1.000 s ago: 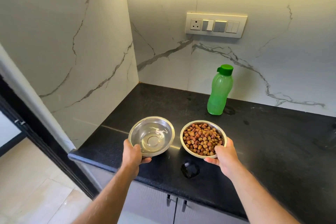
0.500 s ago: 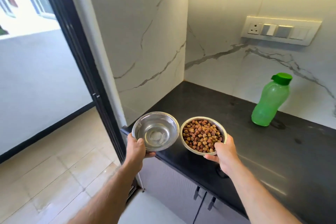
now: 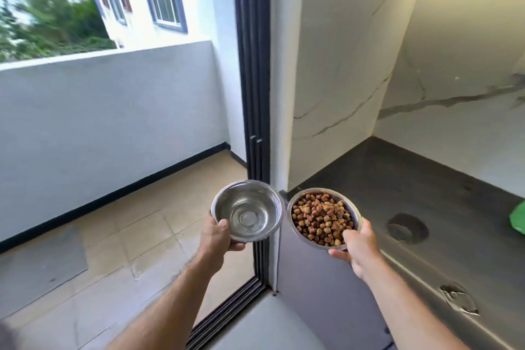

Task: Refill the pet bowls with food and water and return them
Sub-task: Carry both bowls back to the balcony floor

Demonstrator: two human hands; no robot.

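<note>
My left hand grips the near rim of a steel water bowl, which holds clear water. It hangs in the air in front of the dark door frame. My right hand grips the near rim of a second steel bowl filled with brown kibble. That bowl is held over the left end of the black counter. The two bowls are side by side, rims almost touching. A sliver of the green bottle shows at the right edge.
A dark sliding-door frame stands just left of the counter's end. Beyond it lies a tiled balcony floor with a white parapet wall. Wet rings mark the counter. Marble walls back the counter.
My view has swung left from the counter toward the balcony door. Both bowls have come off the counter and moved left with my hands; the bottle has slid to the right edge.
</note>
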